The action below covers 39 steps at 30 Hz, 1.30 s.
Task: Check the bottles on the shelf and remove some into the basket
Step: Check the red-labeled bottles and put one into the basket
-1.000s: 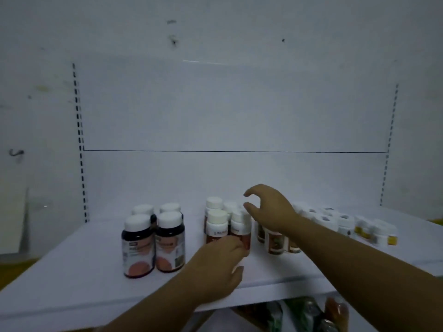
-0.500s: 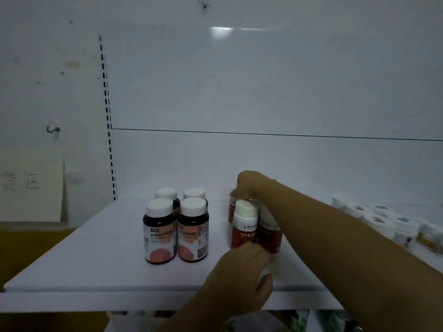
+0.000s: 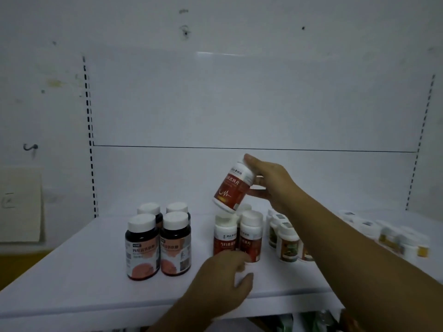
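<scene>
My right grip [image 3: 271, 185] is closed around a red-label bottle [image 3: 231, 188]. The fingers and thumb curl around its upper part and cap. This bottle is in the air, tilted, directly above the standing red bottles [image 3: 250, 238], and its base is close over their white caps.

My left grip [image 3: 223, 281] is just in front of the standing red bottles, low over the white shelf [image 3: 72, 279]. The fingers are loosely bent and the thumb is spread to the side, and it holds nothing. I cannot tell if the fingertips touch the bottles.

To the left of the standing red bottles, a little apart, four dark bottles [image 3: 143, 248] with white caps stand in a tight square. To the right are green-label bottles [image 3: 287, 243], partly hidden by my right arm. Further right is a row of small white bottles [image 3: 405, 240], which look blurred.

Behind the standing red bottles rises a plain white back panel [image 3: 239, 104] with one thin dark horizontal line across it. It has a slotted upright [image 3: 89, 130] on its left side and another upright [image 3: 422, 130] on its right. Far to the left, a pale paper sheet [image 3: 20, 204] hangs on the wall under a small hook [image 3: 30, 147].
</scene>
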{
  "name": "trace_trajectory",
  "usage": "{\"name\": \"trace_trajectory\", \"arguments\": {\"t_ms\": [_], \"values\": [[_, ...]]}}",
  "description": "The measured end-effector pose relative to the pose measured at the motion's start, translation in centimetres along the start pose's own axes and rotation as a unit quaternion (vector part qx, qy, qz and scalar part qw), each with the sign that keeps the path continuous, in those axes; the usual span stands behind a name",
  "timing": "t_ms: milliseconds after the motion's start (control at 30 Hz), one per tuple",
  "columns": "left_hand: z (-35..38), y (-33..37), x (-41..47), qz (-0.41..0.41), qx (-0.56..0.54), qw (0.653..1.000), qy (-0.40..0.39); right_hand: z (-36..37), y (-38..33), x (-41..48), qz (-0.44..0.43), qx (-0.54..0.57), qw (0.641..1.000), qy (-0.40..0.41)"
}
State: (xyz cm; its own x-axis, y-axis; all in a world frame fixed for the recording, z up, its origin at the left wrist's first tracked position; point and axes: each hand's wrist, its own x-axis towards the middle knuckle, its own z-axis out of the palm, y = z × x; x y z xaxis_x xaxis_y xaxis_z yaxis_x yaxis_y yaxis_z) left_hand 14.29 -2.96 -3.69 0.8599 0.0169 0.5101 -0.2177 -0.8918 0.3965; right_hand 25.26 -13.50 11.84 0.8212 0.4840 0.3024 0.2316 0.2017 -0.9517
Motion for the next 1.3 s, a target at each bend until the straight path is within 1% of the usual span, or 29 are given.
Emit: {"name": "trace_trajectory", "arguments": {"t_ms": [33,67,100,133,167,200,233,267,300,333,367,400,467,500,533,600,633,700,733,767,800,867,900,933,1000,1067,1100,1200,1300], "values": [[-0.5,0.6,0.3,-0.045,-0.047,0.998,0.016,-0.3,0.2,-1.2,-0.002,-0.005,1.0,-0.01],[-0.9,1.4,0.6,-0.103,-0.122,0.986,0.052,-0.5,0.5,-2.3,-0.005,-0.015,1.0,-0.025],[-1.5,2.5,0.8,-0.173,-0.237,0.951,0.102,-0.7,0.7,-3.3,-0.01,-0.03,0.999,-0.041],[-2.1,3.6,1.0,-0.232,-0.393,0.879,0.137,-0.9,0.7,-4.2,-0.018,-0.043,0.997,-0.055],[-2.6,4.6,1.1,-0.268,-0.556,0.775,0.139,-1.3,0.5,-4.8,-0.024,-0.05,0.996,-0.063],[-3.0,5.5,0.9,-0.274,-0.689,0.662,0.109,-1.6,0.3,-5.3,-0.027,-0.047,0.996,-0.067],[-3.2,6.2,0.5,-0.267,-0.777,0.566,0.063,-2.0,0.0,-5.8,-0.025,-0.043,0.996,-0.072],[-3.4,6.7,0.0,-0.257,-0.827,0.499,0.016,-2.4,-0.2,-6.2,-0.025,-0.046,0.995,-0.08],[-3.4,7.1,-0.5,-0.245,-0.856,0.455,-0.022,-2.7,-0.3,-6.6,-0.025,-0.057,0.994,-0.091],[-3.2,7.3,-1.0,-0.231,-0.871,0.431,-0.046,-3.0,-0.3,-7.1,-0.027,-0.072,0.991,-0.105],[-3.0,7.5,-1.3,-0.221,-0.878,0.42,-0.054,-3.3,-0.2,-7.5,-0.026,-0.077,0.99,-0.118],[-2.7,7.7,-1.5,-0.218,-0.878,0.423,-0.046,-3.6,0.0,-7.9,-0.023,-0.069,0.989,-0.126],[-2.2,8.0,-1.9,-0.222,-0.862,0.455,0.002,-4.1,0.4,-8.6,-0.011,-0.04,0.992,-0.122],[-1.9,8.0,-1.9,-0.222,-0.844,0.487,0.036,-4.2,0.5,-8.9,-0.01,-0.05,0.992,-0.112],[-1.6,8.1,-2.0,-0.224,-0.819,0.523,0.071,-4.3,0.7,-9.3,-0.016,-0.089,0.991,-0.101],[-1.0,8.3,-2.2,-0.228,-0.756,0.6,0.129,-4.1,1.2,-9.8,-0.027,-0.205,0.975,-0.079],[-0.6,8.4,-2.3,-0.233,-0.723,0.634,0.146,-4.0,1.4,-10.2,-0.032,-0.252,0.965,-0.066],[-0.1,8.9,-2.5,-0.239,-0.665,0.69,0.157,-4.0,1.5,-10.9,-0.04,-0.275,0.959,-0.048],[0.1,9.1,-2.7,-0.241,-0.664,0.694,0.142,-4.2,1.6,-11.3,-0.037,-0.261,0.964,-0.039],[0.3,9.2,-2.8,-0.239,-0.69,0.674,0.112,-4.6,1.5,-11.8,-0.028,-0.237,0.97,-0.033],[0.4,9.4,-3.0,-0.244,-0.739,0.625,0.068,-5.2,1.6,-12.2,-0.017,-0.212,0.977,-0.03],[0.4,9.6,-3.3,-0.27,-0.822,0.499,-0.038,-6.3,1.7,-13.1,0.011,-0.155,0.987,-0.031],[0.7,9.6,-3.4,-0.28,-0.834,0.47,-0.071,-6.8,1.8,-13.7,0.024,-0.127,0.991,-0.03],[1.3,9.7,-3.5,-0.281,-0.832,0.47,-0.085,-7.3,1.9,-14.1,0.034,-0.103,0.994,-0.027],[2.7,10.0,-3.5,-0.26,-0.819,0.505,-0.082,-8.2,2.1,-15.2,0.051,-0.068,0.996,-0.012],[4.0,10.6,-3.6,-0.235,-0.8,0.548,-0.065,-8.9,2.4,-16.5,0.06,-0.093,0.994,0.014],[4.6,11.0,-3.6,-0.226,-0.794,0.561,-0.063,-9.2,2.6,-17.3,0.063,-0.122,0.99,0.025],[6.6,12.1,-3.9,-0.218,-0.786,0.573,-0.08,-10.5,3.1,-19.6,0.075,-0.165,0.982,0.049],[8.9,13.2,-4.2,-0.232,-0.785,0.561,-0.123,-12.1,3.3,-21.8,0.089,-0.166,0.978,0.087]]}}
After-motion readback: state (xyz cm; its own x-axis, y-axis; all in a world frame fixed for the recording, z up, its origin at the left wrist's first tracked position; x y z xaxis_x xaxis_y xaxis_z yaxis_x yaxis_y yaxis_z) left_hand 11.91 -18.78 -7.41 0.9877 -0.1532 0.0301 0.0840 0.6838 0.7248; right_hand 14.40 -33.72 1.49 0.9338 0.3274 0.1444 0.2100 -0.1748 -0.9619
